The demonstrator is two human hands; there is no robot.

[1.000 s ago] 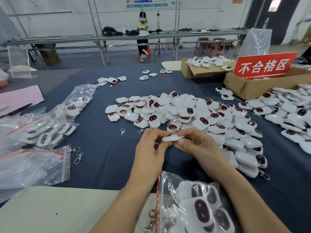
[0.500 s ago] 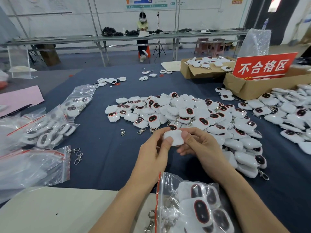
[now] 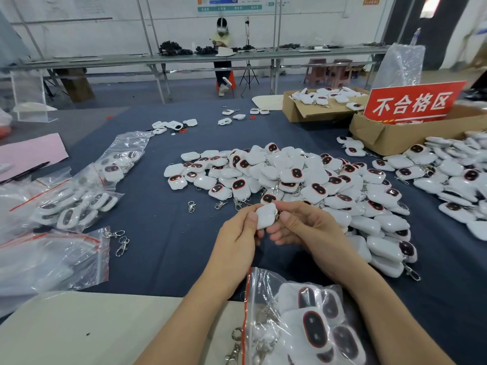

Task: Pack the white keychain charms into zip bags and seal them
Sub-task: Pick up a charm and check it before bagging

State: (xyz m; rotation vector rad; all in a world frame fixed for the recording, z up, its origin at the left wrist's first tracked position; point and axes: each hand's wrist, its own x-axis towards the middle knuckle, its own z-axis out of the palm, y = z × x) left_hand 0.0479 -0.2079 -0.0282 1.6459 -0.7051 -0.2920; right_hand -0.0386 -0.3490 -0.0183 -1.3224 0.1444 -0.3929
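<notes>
Both hands, left [image 3: 238,234] and right [image 3: 297,225], pinched one white keychain charm [image 3: 265,215] back-up above the worktop [image 3: 163,233], likely inspecting it before the open zip bag [image 3: 297,317] nearest the body

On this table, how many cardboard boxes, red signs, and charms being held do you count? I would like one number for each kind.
Cardboard boxes: 2
Red sign: 1
Held charm: 1
Total: 4
</notes>
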